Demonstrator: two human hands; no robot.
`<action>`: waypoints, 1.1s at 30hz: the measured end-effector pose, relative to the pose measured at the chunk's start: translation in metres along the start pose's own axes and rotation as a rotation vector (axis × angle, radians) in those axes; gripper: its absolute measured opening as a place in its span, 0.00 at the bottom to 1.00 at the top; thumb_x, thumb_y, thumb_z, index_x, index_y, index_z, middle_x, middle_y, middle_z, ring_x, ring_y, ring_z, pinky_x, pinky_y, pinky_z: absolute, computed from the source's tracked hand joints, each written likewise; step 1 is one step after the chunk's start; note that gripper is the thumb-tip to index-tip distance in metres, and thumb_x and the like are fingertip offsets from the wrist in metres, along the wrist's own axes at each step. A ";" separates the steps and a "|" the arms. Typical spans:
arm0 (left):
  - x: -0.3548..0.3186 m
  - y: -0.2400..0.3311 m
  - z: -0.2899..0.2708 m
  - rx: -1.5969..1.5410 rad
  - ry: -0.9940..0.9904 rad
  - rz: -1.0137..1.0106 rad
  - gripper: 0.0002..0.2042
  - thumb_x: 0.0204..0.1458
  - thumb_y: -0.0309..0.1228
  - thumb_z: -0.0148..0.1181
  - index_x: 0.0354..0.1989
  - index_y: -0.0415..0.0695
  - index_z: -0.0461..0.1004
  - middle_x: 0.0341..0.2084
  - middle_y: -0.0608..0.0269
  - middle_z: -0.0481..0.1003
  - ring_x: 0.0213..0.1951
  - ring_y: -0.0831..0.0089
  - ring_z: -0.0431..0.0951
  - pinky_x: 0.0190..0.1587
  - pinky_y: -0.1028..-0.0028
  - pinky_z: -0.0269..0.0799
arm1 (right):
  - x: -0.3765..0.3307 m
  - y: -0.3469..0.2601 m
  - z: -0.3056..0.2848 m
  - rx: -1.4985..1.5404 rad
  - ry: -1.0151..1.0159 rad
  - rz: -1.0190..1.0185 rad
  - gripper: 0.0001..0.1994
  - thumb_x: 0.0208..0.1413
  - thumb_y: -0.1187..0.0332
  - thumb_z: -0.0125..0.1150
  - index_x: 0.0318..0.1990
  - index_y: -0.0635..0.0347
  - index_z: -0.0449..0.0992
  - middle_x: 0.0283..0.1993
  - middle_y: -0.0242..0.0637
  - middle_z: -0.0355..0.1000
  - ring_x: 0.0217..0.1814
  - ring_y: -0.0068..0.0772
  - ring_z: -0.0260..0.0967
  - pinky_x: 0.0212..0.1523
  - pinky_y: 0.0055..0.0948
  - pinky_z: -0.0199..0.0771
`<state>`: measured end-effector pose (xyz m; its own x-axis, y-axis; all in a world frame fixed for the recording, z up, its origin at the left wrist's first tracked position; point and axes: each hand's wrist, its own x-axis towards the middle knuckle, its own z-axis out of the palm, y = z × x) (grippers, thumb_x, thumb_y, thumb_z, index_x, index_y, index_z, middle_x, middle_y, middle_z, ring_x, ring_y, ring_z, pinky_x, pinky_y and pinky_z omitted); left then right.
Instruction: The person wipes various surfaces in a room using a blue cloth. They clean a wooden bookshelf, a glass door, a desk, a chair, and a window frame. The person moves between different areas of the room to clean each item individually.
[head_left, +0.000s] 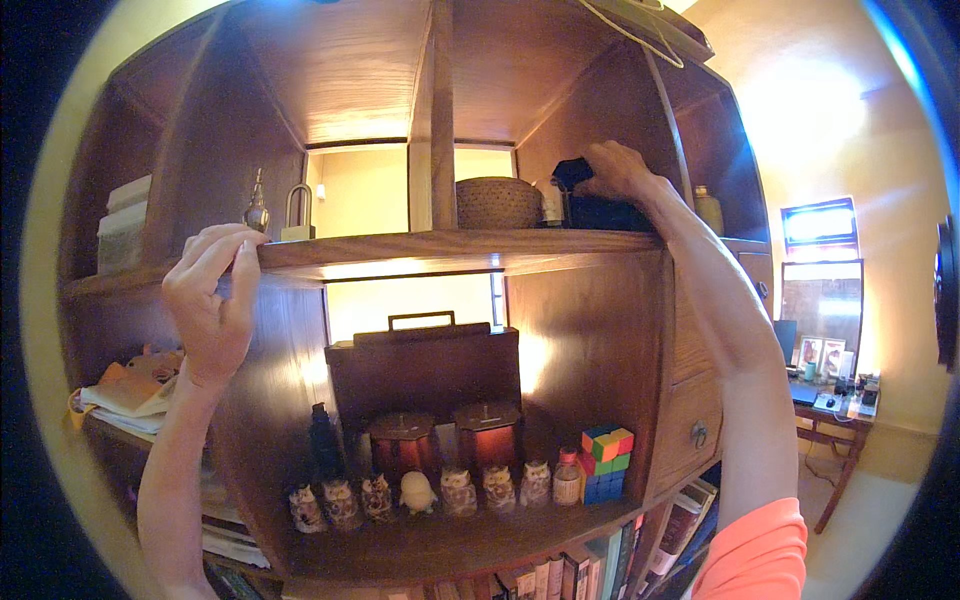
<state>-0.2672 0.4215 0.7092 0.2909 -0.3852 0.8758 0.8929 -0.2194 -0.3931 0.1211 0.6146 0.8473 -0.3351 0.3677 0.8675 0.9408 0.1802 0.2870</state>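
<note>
My left hand (212, 290) is at the front edge of the wooden shelf (380, 250), fingers bent over the top and thumb against the front. Just behind its fingertips stand a small metal figurine (257, 203) and a brass-coloured padlock (298, 214) with a tall shackle. On the right, my right hand (617, 172) reaches into the upper compartment, its fingers closed on a dark black object (572, 174) whose kind I cannot make out. Below it sits a black box-like shape (605, 213). A woven brown basket (497, 203) and a small white item (551, 204) stand to its left.
On the lower shelf, several owl figurines (458, 493), a colourful puzzle cube (606, 464) and a small bottle (567, 477) line the front. Two red-brown canisters (487, 433) and a dark case (425, 370) stand behind. Books (560, 578) fill the space below. A drawer (692, 430) is at right.
</note>
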 end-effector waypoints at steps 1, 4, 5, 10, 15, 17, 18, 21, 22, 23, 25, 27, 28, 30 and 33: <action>0.000 -0.001 0.000 0.003 0.002 0.005 0.07 0.48 0.21 0.52 0.27 0.34 0.77 0.28 0.52 0.78 0.32 0.63 0.77 0.38 0.71 0.70 | -0.001 -0.002 -0.001 -0.018 0.013 -0.010 0.18 0.42 0.58 0.68 0.37 0.62 0.77 0.41 0.52 0.75 0.46 0.54 0.72 0.47 0.48 0.72; 0.000 -0.001 -0.003 -0.009 0.010 -0.015 0.06 0.48 0.21 0.52 0.27 0.34 0.77 0.28 0.52 0.77 0.32 0.63 0.77 0.39 0.70 0.69 | -0.001 -0.009 0.005 -0.180 0.035 -0.084 0.18 0.44 0.58 0.67 0.38 0.62 0.75 0.39 0.52 0.75 0.44 0.53 0.72 0.44 0.48 0.72; 0.000 -0.002 -0.004 -0.006 0.010 -0.009 0.06 0.48 0.21 0.52 0.27 0.34 0.77 0.28 0.52 0.77 0.33 0.63 0.77 0.39 0.70 0.69 | -0.001 -0.008 0.010 -0.177 0.106 -0.089 0.19 0.45 0.57 0.66 0.39 0.62 0.74 0.38 0.52 0.75 0.43 0.54 0.72 0.43 0.48 0.72; -0.004 -0.006 0.001 -0.005 0.021 -0.011 0.07 0.47 0.21 0.52 0.28 0.35 0.77 0.28 0.52 0.78 0.33 0.62 0.77 0.40 0.69 0.69 | -0.008 -0.001 0.007 0.072 0.390 0.218 0.21 0.48 0.54 0.64 0.42 0.61 0.72 0.37 0.52 0.74 0.42 0.55 0.72 0.41 0.49 0.71; -0.003 -0.005 0.003 0.011 0.043 -0.020 0.07 0.48 0.22 0.52 0.28 0.34 0.77 0.29 0.52 0.78 0.34 0.61 0.78 0.41 0.69 0.70 | -0.029 0.033 -0.035 0.205 1.034 0.191 0.25 0.49 0.48 0.61 0.44 0.62 0.73 0.38 0.53 0.74 0.42 0.57 0.72 0.43 0.47 0.71; -0.010 -0.008 0.006 0.032 0.026 -0.022 0.07 0.49 0.22 0.53 0.28 0.34 0.77 0.29 0.52 0.78 0.34 0.61 0.78 0.41 0.69 0.71 | -0.054 0.034 -0.053 0.247 1.097 0.207 0.27 0.50 0.46 0.60 0.45 0.62 0.73 0.39 0.52 0.75 0.42 0.56 0.72 0.44 0.45 0.71; -0.008 -0.009 -0.001 0.057 0.018 -0.010 0.07 0.49 0.23 0.53 0.28 0.34 0.77 0.29 0.52 0.78 0.34 0.61 0.78 0.41 0.69 0.71 | -0.060 0.045 -0.060 0.313 1.069 0.266 0.27 0.50 0.46 0.60 0.46 0.61 0.73 0.40 0.50 0.75 0.42 0.53 0.73 0.44 0.43 0.71; -0.006 -0.010 0.000 0.054 0.021 -0.007 0.07 0.49 0.23 0.53 0.28 0.34 0.77 0.29 0.52 0.78 0.35 0.61 0.78 0.41 0.69 0.70 | -0.093 0.090 -0.081 0.339 0.978 0.285 0.26 0.49 0.47 0.61 0.45 0.61 0.74 0.37 0.48 0.76 0.40 0.47 0.75 0.41 0.39 0.73; -0.006 -0.011 0.002 0.053 0.024 -0.002 0.07 0.49 0.23 0.52 0.28 0.34 0.77 0.29 0.52 0.78 0.35 0.61 0.78 0.41 0.69 0.70 | -0.107 0.098 -0.085 0.325 0.962 0.278 0.23 0.50 0.51 0.63 0.45 0.60 0.75 0.35 0.45 0.77 0.37 0.41 0.76 0.39 0.35 0.74; -0.007 -0.011 0.005 0.051 0.026 0.003 0.07 0.50 0.23 0.52 0.29 0.34 0.77 0.29 0.52 0.78 0.35 0.61 0.78 0.41 0.69 0.70 | -0.115 0.114 -0.087 0.389 0.860 0.248 0.21 0.50 0.53 0.63 0.45 0.60 0.75 0.35 0.43 0.77 0.36 0.38 0.76 0.38 0.34 0.74; -0.006 -0.007 0.009 0.031 0.013 -0.024 0.07 0.51 0.23 0.51 0.29 0.35 0.76 0.30 0.53 0.77 0.36 0.62 0.77 0.42 0.69 0.69 | -0.134 0.143 -0.086 0.529 0.657 0.195 0.19 0.51 0.56 0.64 0.44 0.61 0.76 0.34 0.40 0.77 0.35 0.34 0.75 0.37 0.31 0.74; -0.004 -0.006 -0.001 0.059 -0.021 -0.071 0.08 0.52 0.23 0.50 0.29 0.35 0.76 0.30 0.54 0.77 0.36 0.63 0.77 0.42 0.69 0.69 | -0.139 0.149 -0.072 0.713 0.348 0.110 0.15 0.49 0.66 0.63 0.43 0.64 0.77 0.36 0.39 0.77 0.36 0.28 0.74 0.39 0.28 0.74; -0.007 -0.011 0.006 0.041 -0.078 -0.149 0.08 0.53 0.23 0.49 0.32 0.35 0.75 0.33 0.54 0.77 0.39 0.64 0.77 0.45 0.70 0.69 | -0.144 0.151 -0.072 0.602 0.244 0.097 0.17 0.46 0.66 0.64 0.45 0.61 0.77 0.38 0.42 0.77 0.38 0.32 0.75 0.42 0.31 0.74; -0.005 0.000 0.015 0.087 0.008 -0.120 0.08 0.53 0.23 0.49 0.35 0.36 0.75 0.36 0.55 0.77 0.42 0.64 0.76 0.48 0.70 0.68 | -0.141 0.148 -0.040 0.402 0.139 -0.022 0.20 0.42 0.62 0.66 0.46 0.52 0.78 0.42 0.42 0.77 0.43 0.39 0.75 0.49 0.34 0.72; 0.003 0.014 -0.007 0.241 0.030 -0.082 0.10 0.54 0.21 0.48 0.41 0.37 0.74 0.41 0.55 0.76 0.47 0.64 0.75 0.53 0.71 0.65 | -0.122 0.138 -0.012 0.489 -0.092 -0.152 0.15 0.46 0.72 0.61 0.45 0.60 0.77 0.37 0.43 0.77 0.37 0.33 0.71 0.43 0.32 0.70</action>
<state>-0.2563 0.4113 0.7049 0.2072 -0.4019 0.8919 0.9702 -0.0325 -0.2401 0.2928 0.5839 0.7855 -0.4898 0.3787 0.7853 0.7548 0.6350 0.1646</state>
